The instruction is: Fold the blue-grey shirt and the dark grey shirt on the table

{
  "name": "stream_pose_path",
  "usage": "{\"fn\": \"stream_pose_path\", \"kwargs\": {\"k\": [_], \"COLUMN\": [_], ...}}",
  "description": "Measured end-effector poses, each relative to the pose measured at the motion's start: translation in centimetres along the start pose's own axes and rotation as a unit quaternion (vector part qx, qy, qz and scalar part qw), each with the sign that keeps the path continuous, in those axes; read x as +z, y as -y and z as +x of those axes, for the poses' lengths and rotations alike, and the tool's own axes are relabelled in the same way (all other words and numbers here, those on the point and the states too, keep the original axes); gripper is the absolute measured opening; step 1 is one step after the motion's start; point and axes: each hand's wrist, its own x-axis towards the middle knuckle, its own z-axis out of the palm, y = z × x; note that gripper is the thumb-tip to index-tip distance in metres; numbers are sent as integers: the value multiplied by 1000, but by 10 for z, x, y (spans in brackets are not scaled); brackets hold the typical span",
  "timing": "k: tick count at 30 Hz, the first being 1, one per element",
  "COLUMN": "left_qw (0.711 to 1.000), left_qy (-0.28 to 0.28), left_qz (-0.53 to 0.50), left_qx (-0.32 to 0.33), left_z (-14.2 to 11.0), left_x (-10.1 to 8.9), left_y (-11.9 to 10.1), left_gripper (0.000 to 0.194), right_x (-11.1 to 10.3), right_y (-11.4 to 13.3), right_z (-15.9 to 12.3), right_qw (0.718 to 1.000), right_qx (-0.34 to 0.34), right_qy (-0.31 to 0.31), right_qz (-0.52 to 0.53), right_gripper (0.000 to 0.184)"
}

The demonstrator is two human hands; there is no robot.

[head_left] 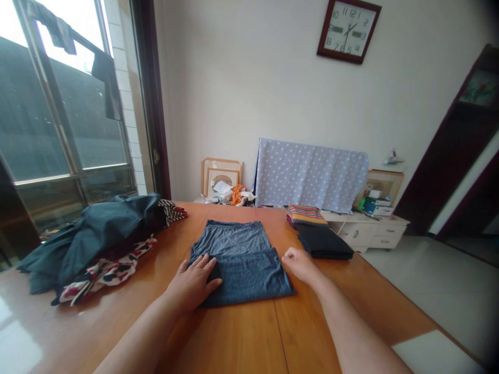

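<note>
A blue-grey garment lies on the wooden table in front of me, its darker near part doubled over the lighter far part. Its exact kind does not show. My left hand rests flat on the garment's left side, fingers spread. At the right edge of the cloth is my right hand, with its fingers curled closed. The fingertips are hidden, so I cannot tell whether they pinch the edge. Just beyond that hand sit a folded black cloth and a striped, multicoloured folded cloth.
A loose heap of clothes, dark green and patterned, covers the table's left side. Behind the table stand a polka-dot cover, picture frames and a white cabinet. A window is at left; a clock hangs above.
</note>
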Motion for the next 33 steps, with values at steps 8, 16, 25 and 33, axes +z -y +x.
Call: {"fn": "stream_pose_path", "kwargs": {"k": [8, 16, 25, 33], "left_qw": [994, 1000, 999, 999], "left_qy": [-64, 10, -30, 7], "left_qz": [-60, -18, 17, 38], "left_qx": [66, 7, -1, -23], "left_z": [3, 8, 7, 6], "left_x": [-7, 16, 19, 17], "left_y": [-27, -7, -6, -4], "left_gripper": [46, 68, 70, 79], "right_x": [29, 41, 33, 29], "right_y": [38, 6, 16, 21], "right_z": [-14, -4, -9, -13], "right_qw": [973, 970, 969, 963], "right_qx": [-215, -142, -118, -90], "right_qy": [25, 135, 141, 154], "right_qz": [-76, -145, -164, -202], "right_gripper": [40, 68, 72, 73]}}
